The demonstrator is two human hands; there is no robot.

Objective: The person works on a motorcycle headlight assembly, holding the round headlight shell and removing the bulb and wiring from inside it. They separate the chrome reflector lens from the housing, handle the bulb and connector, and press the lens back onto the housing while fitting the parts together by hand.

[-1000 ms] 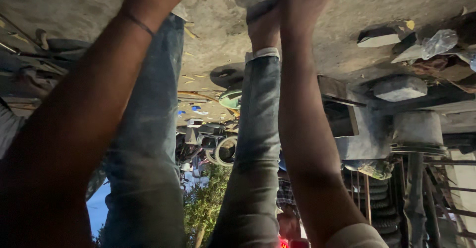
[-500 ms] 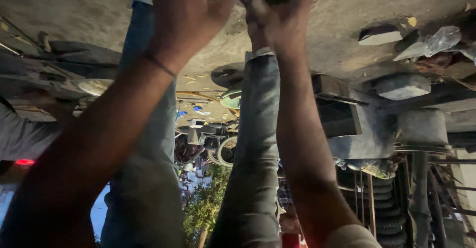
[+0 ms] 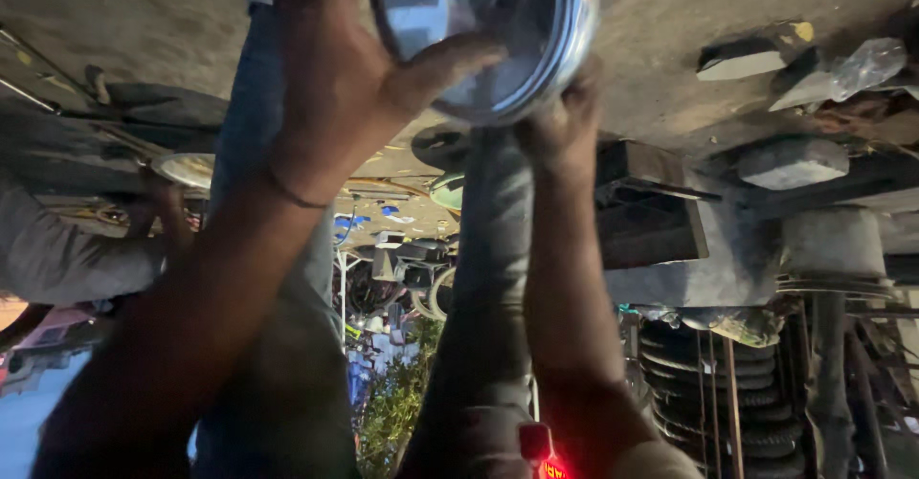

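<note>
far left: a co-worker's grey sleeve (image 3: 67, 259) and hand (image 3: 158, 201), near a small round pale disc (image 3: 187, 168) set against the grey concrete floor (image 3: 124, 29) (the view reads upside down, floor at top). whether that hand touches the disc cannot be told.

left of centre: left hand (image 3: 335, 87), a thin band at the wrist, fingers spread wide and pressed flat against the glass face of a round headlamp (image 3: 488, 29); the thumb lies across the lens. the forearm runs down to the lower left corner.

centre, top: the headlamp, round, chrome-rimmed, lens reflecting pale light, held up between both hands close to the camera; its upper part is cut off by the picture's edge.

centre: two legs in blue jeans (image 3: 488, 297) behind the arms, one either side of the left forearm.

right of centre: right hand (image 3: 565, 125), closed on the lower chrome rim of the headlamp from the other side, fingers curled round the edge.

centre background: a cluttered row of small parts and a patch of green foliage (image 3: 397, 412), too blurred to itemise.

right: a dark metal box (image 3: 651, 211) just beside the right forearm; a crumpled clear plastic wrapper (image 3: 862, 63) on the floor; a stack of black tyres (image 3: 689, 383); grey blocks near it.

bottom centre: a red light (image 3: 550, 465).
</note>
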